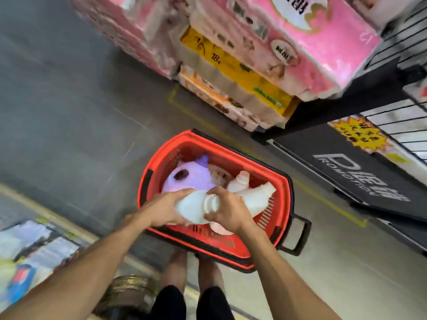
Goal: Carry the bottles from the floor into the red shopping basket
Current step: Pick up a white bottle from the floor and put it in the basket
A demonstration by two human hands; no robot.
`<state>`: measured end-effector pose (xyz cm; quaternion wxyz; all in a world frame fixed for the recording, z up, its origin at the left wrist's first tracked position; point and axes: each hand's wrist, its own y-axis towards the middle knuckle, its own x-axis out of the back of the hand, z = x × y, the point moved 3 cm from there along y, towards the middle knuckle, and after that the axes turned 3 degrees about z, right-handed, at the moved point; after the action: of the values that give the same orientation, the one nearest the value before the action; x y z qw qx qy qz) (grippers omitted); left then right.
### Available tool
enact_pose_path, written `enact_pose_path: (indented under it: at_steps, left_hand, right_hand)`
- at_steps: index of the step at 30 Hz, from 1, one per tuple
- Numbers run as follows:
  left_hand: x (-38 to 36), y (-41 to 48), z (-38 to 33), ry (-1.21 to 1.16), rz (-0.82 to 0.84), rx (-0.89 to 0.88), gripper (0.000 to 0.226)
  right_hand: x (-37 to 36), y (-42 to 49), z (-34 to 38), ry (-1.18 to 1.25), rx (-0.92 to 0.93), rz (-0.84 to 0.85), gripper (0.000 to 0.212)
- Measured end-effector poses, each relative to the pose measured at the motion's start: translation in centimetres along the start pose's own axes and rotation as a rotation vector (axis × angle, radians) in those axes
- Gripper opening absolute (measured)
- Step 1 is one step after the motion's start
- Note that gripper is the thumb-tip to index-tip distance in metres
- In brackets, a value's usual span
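Note:
A red shopping basket (275, 179) with a black rim and handle stands on the grey floor in front of my feet. Inside it lie a large purple bottle (184, 179), a pale pink bottle (239, 182) and a white bottle (258, 199). Over the basket's near side I hold another white bottle (196, 207) with both hands. My left hand (165, 207) grips its body from the left. My right hand (227, 210) grips it from the right, near its ribbed part. A pale pink shape (219, 227) shows under my right wrist.
Stacked pink and yellow paper-goods packs (254, 54) rise behind the basket. A black promotion stand (360, 179) and wire shelving (402, 125) sit to the right. Boxed goods (30, 257) lie at the lower left, and a brown round object (129, 294) is beside my feet. Yellow floor lines cross the floor.

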<state>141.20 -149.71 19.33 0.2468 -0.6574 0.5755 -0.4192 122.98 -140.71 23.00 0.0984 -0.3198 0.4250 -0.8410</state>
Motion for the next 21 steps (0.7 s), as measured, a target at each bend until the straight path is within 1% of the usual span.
enact_pose_path:
  at_steps: [2,5,7,8,9,10,11,12,13,14,16,18,21]
  left_hand:
    - [1.5,2.6,1.8,-0.047,0.001,-0.055,0.092]
    - [3.1,6.0,4.5,-0.306,0.019,-0.073,0.087]
    - [4.0,7.5,6.3,-0.378,-0.073,-0.053,0.09]
    - [4.7,7.8,6.7,-0.336,-0.162,-0.034,0.088]
    - [5.4,7.9,6.8,-0.234,-0.257,0.004,0.079]
    - [6.1,7.8,6.7,-0.112,-0.338,0.048,0.065]
    - [6.5,7.7,6.6,-0.027,-0.384,0.086,0.054]
    - [6.7,7.5,6.3,0.038,-0.397,0.097,0.049]
    - [6.8,7.3,5.9,0.11,-0.374,0.105,0.049]
    - [6.8,7.0,5.5,0.187,-0.344,0.11,0.051]
    - [7.1,6.1,4.4,0.307,-0.298,0.137,0.054]
    - [7.8,4.2,2.4,0.41,-0.257,0.177,0.057]
    - [9.0,0.6,-2.4,0.562,-0.3,0.152,0.058]
  right_hand:
    - [0.5,3.7,0.0,0.018,0.013,0.003,0.069]
    - [1.9,9.5,0.9,-0.011,-0.009,0.013,0.061]
    - [2.2,12.7,1.2,0.066,-0.064,-0.013,0.06]
    - [1.9,14.0,1.0,0.161,-0.074,-0.047,0.062]
    - [1.2,15.1,0.4,0.255,-0.076,-0.084,0.064]
    - [0.4,16.0,-0.4,0.308,-0.083,-0.106,0.066]
    - [-0.2,16.3,-0.6,0.313,-0.093,-0.1,0.066]
    - [-0.7,16.1,-0.6,0.296,-0.104,-0.077,0.067]
    - [-1.0,15.6,-0.4,0.248,-0.108,-0.044,0.072]
    - [-1.2,14.9,-0.4,0.194,-0.105,-0.023,0.076]
    - [-1.1,13.0,-0.4,0.11,-0.096,-0.002,0.077]
    - [-0.2,10.5,-0.1,0.009,-0.087,-0.006,0.076]
    - [2.6,5.9,0.7,-0.141,-0.057,-0.046,0.073]
